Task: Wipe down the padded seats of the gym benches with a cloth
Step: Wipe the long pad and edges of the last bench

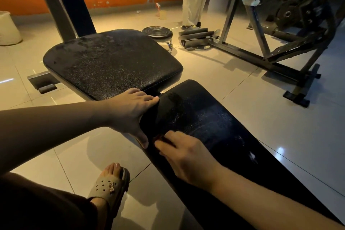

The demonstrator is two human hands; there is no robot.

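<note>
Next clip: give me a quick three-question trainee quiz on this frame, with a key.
1. True or false: the left hand rests on the floor tiles.
2. What does the right hand hold against the long pad? A) a dark red cloth B) a spray bottle C) a weight plate
3. Fill in: the person's foot wears a beige ___.
Key: 1 false, it rests on the long pad's end; 2 A; 3 sandal.

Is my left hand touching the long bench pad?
Touching. Head view shows the left hand spread over the long bench pad end, fingers on top, thumb against its side.
</note>
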